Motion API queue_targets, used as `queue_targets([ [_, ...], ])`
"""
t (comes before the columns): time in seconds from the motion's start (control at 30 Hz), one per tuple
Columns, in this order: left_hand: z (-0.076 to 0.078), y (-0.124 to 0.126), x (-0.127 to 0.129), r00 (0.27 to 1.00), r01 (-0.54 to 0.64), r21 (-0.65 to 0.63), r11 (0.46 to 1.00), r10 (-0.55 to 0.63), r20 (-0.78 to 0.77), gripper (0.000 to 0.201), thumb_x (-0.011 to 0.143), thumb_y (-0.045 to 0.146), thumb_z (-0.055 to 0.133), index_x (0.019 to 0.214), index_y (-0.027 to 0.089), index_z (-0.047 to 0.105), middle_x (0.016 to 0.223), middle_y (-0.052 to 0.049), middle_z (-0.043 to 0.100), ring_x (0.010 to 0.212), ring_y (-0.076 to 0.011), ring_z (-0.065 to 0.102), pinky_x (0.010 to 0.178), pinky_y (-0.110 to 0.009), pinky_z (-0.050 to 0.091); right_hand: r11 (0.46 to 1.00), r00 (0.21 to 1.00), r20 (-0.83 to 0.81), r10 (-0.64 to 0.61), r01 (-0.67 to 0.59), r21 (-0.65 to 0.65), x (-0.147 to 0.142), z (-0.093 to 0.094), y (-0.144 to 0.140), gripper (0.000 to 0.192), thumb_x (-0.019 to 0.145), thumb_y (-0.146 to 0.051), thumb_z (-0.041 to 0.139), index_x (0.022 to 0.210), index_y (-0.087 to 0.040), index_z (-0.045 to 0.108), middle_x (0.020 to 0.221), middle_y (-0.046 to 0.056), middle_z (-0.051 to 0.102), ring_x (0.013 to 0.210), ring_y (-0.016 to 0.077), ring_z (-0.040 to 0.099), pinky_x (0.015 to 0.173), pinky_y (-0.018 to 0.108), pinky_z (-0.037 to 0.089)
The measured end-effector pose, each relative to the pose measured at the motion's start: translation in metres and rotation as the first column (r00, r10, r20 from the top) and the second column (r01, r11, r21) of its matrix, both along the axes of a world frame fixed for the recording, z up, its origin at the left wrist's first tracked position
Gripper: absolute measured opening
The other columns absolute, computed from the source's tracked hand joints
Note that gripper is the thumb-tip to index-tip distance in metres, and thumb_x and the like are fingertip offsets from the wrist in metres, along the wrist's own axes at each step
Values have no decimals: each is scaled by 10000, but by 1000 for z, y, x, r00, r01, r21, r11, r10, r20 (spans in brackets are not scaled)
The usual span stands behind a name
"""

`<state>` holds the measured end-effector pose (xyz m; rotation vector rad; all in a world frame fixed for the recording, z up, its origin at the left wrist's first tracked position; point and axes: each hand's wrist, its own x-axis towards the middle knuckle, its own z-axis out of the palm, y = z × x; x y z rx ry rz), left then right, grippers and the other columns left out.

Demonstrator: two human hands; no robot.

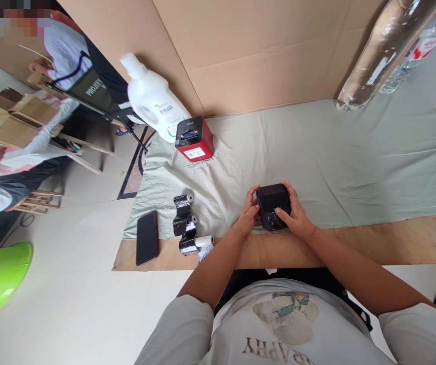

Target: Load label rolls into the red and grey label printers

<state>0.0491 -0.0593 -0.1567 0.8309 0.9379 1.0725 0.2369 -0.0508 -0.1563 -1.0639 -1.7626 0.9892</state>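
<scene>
Both hands grip a small black device (272,199) with rounded corners and a shinier lower panel, at the front of the table. My left hand (248,214) closes on its left side. Around the right edge curl the fingers of my right hand (294,217), its thumb lying on the front panel. To the left lie several rolls of film joined in a strip, among them a black film roll (183,201) and a white roll (204,241). A dark phone (147,238) rests at the table's left corner.
A red and black box (194,139) stands beside a white jug (157,99). Cardboard (271,45) forms the back wall. At the back right are a brown wrapped roll (381,56) and a clear bottle (400,73). Other people sit at the left, near a green stool (3,276).
</scene>
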Motion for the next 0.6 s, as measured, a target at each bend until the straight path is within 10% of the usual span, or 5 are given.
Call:
queue_targets([
  [0.6,8,7,-4,997,36,-69,997,-31,70,752,720,372,731,1387,333,386,841,54,598,581,-66,526,557,-185,458,977,952,-285,110,-155,-143,8,0,10,888,819,-649,600,1554,-295,252,1592,83,351,1454,309,353,1188,506,324],
])
